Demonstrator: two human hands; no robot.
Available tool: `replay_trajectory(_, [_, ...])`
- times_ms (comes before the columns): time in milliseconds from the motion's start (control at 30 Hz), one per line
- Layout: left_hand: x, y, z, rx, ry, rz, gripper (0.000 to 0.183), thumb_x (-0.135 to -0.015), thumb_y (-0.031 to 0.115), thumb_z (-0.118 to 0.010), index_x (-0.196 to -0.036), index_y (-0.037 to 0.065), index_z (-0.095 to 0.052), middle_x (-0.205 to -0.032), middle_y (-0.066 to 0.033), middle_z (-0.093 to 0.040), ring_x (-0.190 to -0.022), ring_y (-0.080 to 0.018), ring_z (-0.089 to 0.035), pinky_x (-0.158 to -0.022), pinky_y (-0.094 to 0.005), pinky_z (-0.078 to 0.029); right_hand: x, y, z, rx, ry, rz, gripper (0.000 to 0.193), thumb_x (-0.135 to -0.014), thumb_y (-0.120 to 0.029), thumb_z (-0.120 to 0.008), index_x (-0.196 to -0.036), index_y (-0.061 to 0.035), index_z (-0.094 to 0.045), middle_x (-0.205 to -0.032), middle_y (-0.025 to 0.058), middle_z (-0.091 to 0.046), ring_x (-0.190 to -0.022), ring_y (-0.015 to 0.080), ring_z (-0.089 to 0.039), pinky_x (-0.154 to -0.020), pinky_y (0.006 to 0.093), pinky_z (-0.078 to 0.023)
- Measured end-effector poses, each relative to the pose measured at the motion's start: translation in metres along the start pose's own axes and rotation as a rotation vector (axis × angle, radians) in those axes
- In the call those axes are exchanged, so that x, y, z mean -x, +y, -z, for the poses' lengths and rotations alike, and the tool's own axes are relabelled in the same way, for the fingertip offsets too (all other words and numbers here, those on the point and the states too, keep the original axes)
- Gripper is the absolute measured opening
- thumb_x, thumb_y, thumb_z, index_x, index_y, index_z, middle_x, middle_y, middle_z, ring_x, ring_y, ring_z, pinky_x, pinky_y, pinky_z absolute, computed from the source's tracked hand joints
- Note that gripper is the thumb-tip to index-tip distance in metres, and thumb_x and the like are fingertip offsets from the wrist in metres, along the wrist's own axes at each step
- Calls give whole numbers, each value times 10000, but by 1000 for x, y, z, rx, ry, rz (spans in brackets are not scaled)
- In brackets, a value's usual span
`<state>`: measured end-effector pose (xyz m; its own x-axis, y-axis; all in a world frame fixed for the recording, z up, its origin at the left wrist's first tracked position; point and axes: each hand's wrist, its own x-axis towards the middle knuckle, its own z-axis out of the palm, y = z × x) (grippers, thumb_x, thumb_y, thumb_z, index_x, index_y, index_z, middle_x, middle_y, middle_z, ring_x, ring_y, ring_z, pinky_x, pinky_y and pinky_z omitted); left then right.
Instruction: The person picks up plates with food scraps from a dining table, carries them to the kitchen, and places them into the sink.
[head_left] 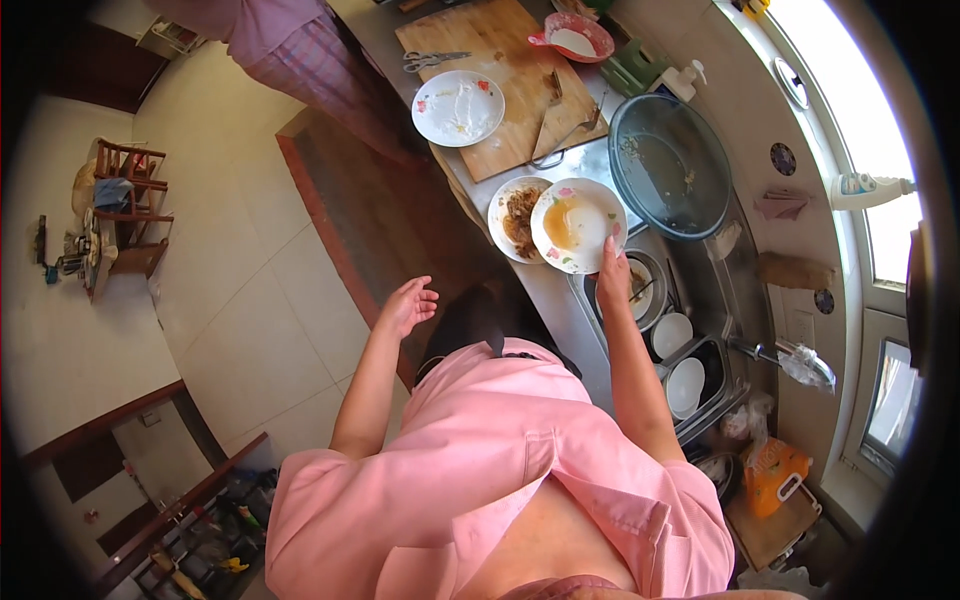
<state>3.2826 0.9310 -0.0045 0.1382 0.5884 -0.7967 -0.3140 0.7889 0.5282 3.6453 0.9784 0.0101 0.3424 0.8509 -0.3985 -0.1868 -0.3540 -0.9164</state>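
My right hand grips the near rim of a white floral plate with a pool of brownish liquid in it. That plate partly covers a second plate bearing dark food scraps; whether the two touch I cannot tell. My left hand hangs free over the floor side of the counter, fingers loosely curled and apart, holding nothing. Just right of the held plate stands a large dark basin with water and bits of food. Below my right hand, the sink holds a bowl with utensils.
Farther along the counter are a wooden cutting board, a floured plate, scissors, a cleaver and a red bowl. White bowls sit near the faucet. Another person stands at the far left.
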Motion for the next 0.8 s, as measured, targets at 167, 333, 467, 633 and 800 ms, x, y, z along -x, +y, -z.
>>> replay_trajectory(167, [-10,-6,-12,-30,-63,30,319,-883,298,-405,-1137,107,-435,-823,-51,-537,-685,-139,-521,-647,-290,-450,-23,10,-8,14,-11,145,405,-879,-325,-418,-1107,8,-453,-812,73,-567,-695,129,-542,-618,251,-443])
replay_trajectory(333, [-10,-17,-13,-65,-80,21,328,-878,311,-411,-1134,107,-435,-828,-50,-542,-671,-132,-526,-619,-279,-460,-18,5,-12,356,37,451,351,-872,-214,-420,-1129,26,-431,-1013,182,-550,-905,289,-543,-760,331,-418])
replay_trajectory(467, [-3,-34,-7,-62,-47,84,319,-880,306,-406,-1132,112,-436,-832,-50,-546,-672,-126,-531,-617,-281,-463,11,-13,-10,705,103,773,331,-826,-108,-462,-1142,-16,-429,-1016,196,-525,-856,350,-541,-718,374,-434])
replay_trajectory(633, [7,-30,-14,-104,-62,71,323,-883,301,-402,-1139,108,-431,-831,-51,-543,-679,-130,-530,-642,-284,-456,34,-46,-9,876,5,837,396,-797,-66,-487,-1181,-29,-397,-927,183,-530,-799,342,-541,-656,371,-446])
replay_trajectory(800, [-12,-31,-20,-136,-59,88,326,-882,305,-403,-1138,105,-432,-836,-50,-539,-684,-134,-527,-646,-286,-453,26,-49,-8,802,16,952,422,-785,-65,-509,-1189,-37,-390,-882,169,-536,-753,325,-554,-605,370,-458])
